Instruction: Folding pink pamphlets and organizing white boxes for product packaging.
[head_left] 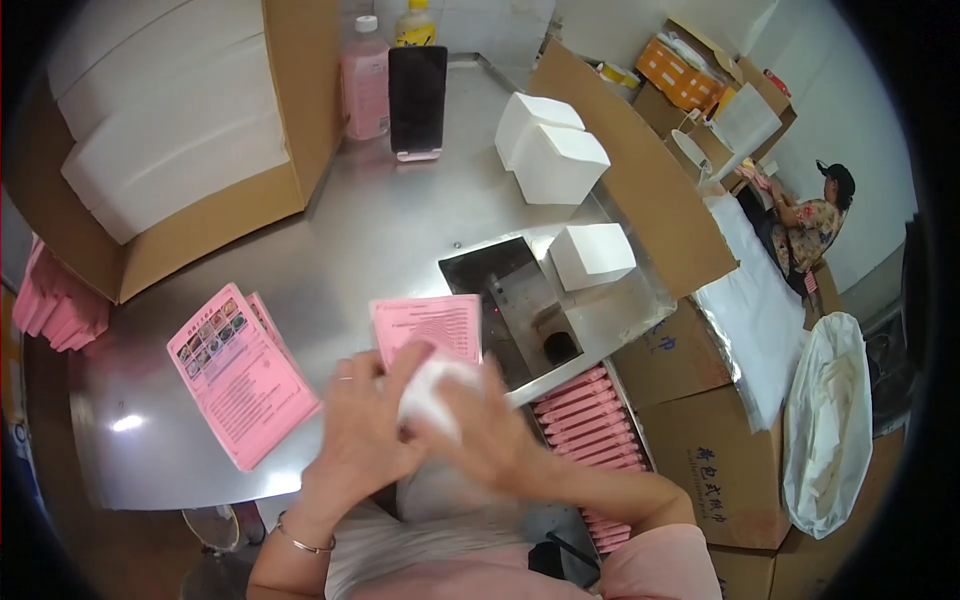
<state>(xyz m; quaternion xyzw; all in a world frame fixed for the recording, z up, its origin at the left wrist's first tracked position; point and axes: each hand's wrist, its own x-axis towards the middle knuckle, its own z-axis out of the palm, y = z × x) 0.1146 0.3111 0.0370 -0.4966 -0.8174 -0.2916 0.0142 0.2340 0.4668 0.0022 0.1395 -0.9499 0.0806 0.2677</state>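
Observation:
Close to my body, a small white wad that looks like folded tissue [438,392] is between my two hands. My left hand [360,430] has its fingers curled around one side of it. My right hand [490,430], smeared by motion, presses on it from the other side. Just beyond them a pink printed packet sleeve [428,318] lies flat on the metal table, its near part hidden by my hands. A stack of similar pink printed sleeves [245,375] rests to the left of my left hand.
A carton [215,215] of white tissue blocks stands at the far left. A phone on a stand [418,100] and bottles [365,80] are behind. White tissue blocks [560,160] flank a recessed opening [510,305]. Pink packets [590,415] fill a box below; a person [805,225] sits at far right.

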